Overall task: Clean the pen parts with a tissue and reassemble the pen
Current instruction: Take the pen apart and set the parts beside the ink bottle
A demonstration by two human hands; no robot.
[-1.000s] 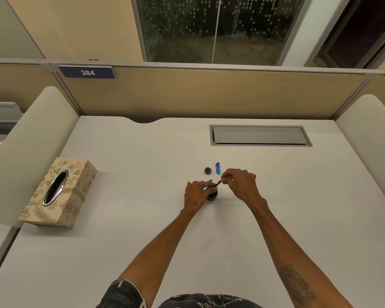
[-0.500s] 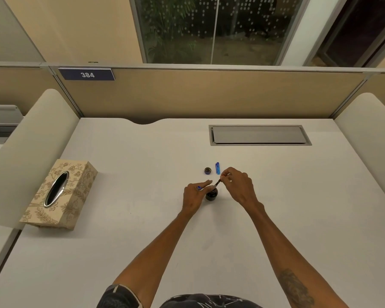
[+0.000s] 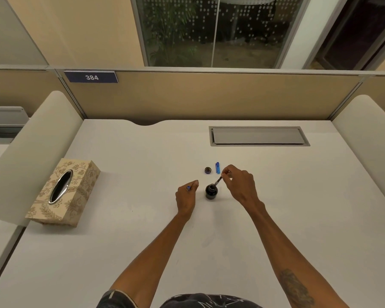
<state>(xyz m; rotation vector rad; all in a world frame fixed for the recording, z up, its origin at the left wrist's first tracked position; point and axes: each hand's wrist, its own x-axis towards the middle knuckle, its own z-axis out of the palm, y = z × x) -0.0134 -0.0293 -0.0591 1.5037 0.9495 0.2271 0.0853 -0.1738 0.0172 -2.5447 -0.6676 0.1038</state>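
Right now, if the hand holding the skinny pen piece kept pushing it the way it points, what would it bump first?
The right hand aims the thin pen part down-left at the open ink bottle. Its mouth comes first; depth is unclear.

Bare forearms, no sleeves reaching the wrists. Dark tattoo (image 3: pixel 296 287) on the right forearm, well back from the grip (design too blurred to read). Dark garment (image 3: pixel 200 301) with thin pale line pattern at the bottom edge; short sleeve hem (image 3: pixel 115 297) on the left arm.
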